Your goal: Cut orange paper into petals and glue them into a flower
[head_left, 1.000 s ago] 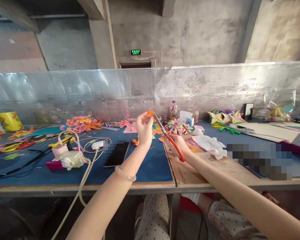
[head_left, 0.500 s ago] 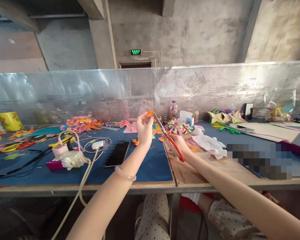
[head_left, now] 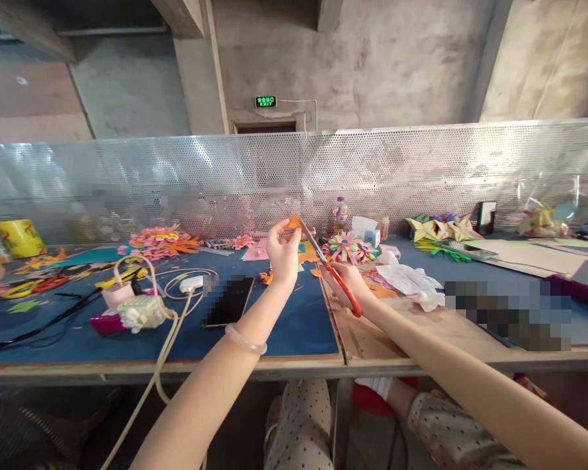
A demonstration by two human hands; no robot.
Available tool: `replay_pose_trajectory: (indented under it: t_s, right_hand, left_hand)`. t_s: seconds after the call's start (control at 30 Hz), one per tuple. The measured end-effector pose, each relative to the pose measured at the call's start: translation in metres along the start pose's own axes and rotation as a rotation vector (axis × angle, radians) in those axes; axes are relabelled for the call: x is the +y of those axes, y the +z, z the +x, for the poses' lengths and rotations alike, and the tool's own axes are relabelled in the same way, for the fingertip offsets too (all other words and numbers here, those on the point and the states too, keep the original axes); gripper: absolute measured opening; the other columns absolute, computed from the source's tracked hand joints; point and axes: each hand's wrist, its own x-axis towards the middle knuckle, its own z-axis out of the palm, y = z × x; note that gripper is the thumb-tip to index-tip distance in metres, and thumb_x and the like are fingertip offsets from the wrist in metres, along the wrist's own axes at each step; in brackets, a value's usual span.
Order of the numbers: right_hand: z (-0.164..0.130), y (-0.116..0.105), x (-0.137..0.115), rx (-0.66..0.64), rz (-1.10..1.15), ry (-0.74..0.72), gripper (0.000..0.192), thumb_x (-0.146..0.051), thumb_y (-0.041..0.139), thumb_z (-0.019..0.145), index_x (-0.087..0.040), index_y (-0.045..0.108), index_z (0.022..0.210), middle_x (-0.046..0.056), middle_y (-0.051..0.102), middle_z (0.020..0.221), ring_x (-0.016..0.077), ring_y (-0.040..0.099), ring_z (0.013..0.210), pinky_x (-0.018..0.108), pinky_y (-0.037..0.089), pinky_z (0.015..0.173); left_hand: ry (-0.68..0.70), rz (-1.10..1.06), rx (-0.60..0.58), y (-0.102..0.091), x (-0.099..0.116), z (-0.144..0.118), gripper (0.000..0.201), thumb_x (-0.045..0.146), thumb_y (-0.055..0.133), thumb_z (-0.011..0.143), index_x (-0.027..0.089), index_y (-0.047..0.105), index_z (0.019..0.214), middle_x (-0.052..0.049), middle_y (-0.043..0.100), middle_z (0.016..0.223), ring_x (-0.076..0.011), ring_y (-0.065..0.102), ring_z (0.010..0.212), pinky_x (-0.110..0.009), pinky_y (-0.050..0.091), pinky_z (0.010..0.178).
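Nothing is really changing from half a second ago: both hands are staying put, same pose. I'm seeing the left hand raised above the blue mat, fingers pinching a small orange paper piece at its top. The right hand is gripping the orange-handled scissors, fingers closed through the loops. Their long axis is running diagonally, tips pointing up-left into the paper, handles down-right. Whether the blades are parted, I can't tell. A black phone is lying flat just left of the left forearm.
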Motion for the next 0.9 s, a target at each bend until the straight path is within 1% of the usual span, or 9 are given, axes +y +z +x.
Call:
replay_pose_trajectory:
  t_s: [0.17,0.37,0.5,0.67,0.8,0.9]
  right_hand:
    - [0.0,0.0,-0.001,-0.007,-0.018,0.019,0.028,-0.038,0.046,0.082,-0.019,0.044,0.062,-0.003,0.044,0.052,0.0112,0.045,0.048,0.022,0.034,0.048]
    - [0.001,0.0,-0.003,0.017,-0.056,0.001,0.029,-0.036,0.046,0.081,-0.02,0.038,0.058,-0.004,0.042,0.05,0.0104,0.04,0.048,0.023,0.032,0.051]
    - [0.0,0.001,-0.003,0.022,-0.068,0.003,0.029,-0.036,0.045,0.081,-0.02,0.038,0.058,-0.004,0.042,0.05,0.0105,0.038,0.049,0.023,0.03,0.052]
    - [0.001,0.001,-0.001,0.069,-0.08,0.021,0.029,-0.038,0.046,0.081,-0.02,0.038,0.059,-0.003,0.044,0.052,0.0114,0.04,0.053,0.023,0.03,0.052]
    - [0.003,-0.002,0.001,0.141,-0.116,0.067,0.034,-0.047,0.046,0.082,-0.021,0.038,0.062,-0.003,0.048,0.055,0.0122,0.043,0.054,0.023,0.03,0.052]
    - [0.004,-0.006,0.001,0.146,-0.172,0.097,0.04,-0.057,0.042,0.083,-0.021,0.041,0.065,-0.002,0.051,0.058,0.0131,0.045,0.054,0.024,0.031,0.052]
  left_hand:
    - [0.002,-0.003,-0.009,0.0,-0.001,0.0,0.031,0.024,0.072,0.071,0.019,0.06,0.099,-0.007,0.063,0.098,-0.0151,0.062,0.078,-0.029,0.05,0.07]
    - [-0.004,0.008,-0.019,0.0,0.001,-0.001,0.031,0.026,0.072,0.072,0.019,0.061,0.1,-0.008,0.063,0.098,-0.0145,0.062,0.077,-0.028,0.05,0.069]
    - [-0.003,0.02,-0.019,-0.001,0.0,-0.001,0.032,0.027,0.072,0.072,0.019,0.061,0.101,-0.008,0.063,0.098,-0.0144,0.061,0.076,-0.028,0.05,0.068]
    - [0.022,-0.039,-0.025,-0.001,-0.005,0.001,0.034,0.026,0.072,0.071,0.019,0.06,0.102,-0.007,0.062,0.098,-0.0143,0.062,0.077,-0.029,0.05,0.07]
    - [0.024,-0.051,0.025,-0.002,-0.004,0.004,0.031,0.023,0.071,0.071,0.019,0.06,0.1,-0.006,0.063,0.094,-0.0151,0.062,0.08,-0.029,0.049,0.072]
    - [0.032,-0.063,0.099,-0.004,-0.001,0.009,0.025,0.021,0.068,0.072,0.019,0.061,0.095,-0.006,0.063,0.092,-0.0148,0.062,0.082,-0.028,0.049,0.074]
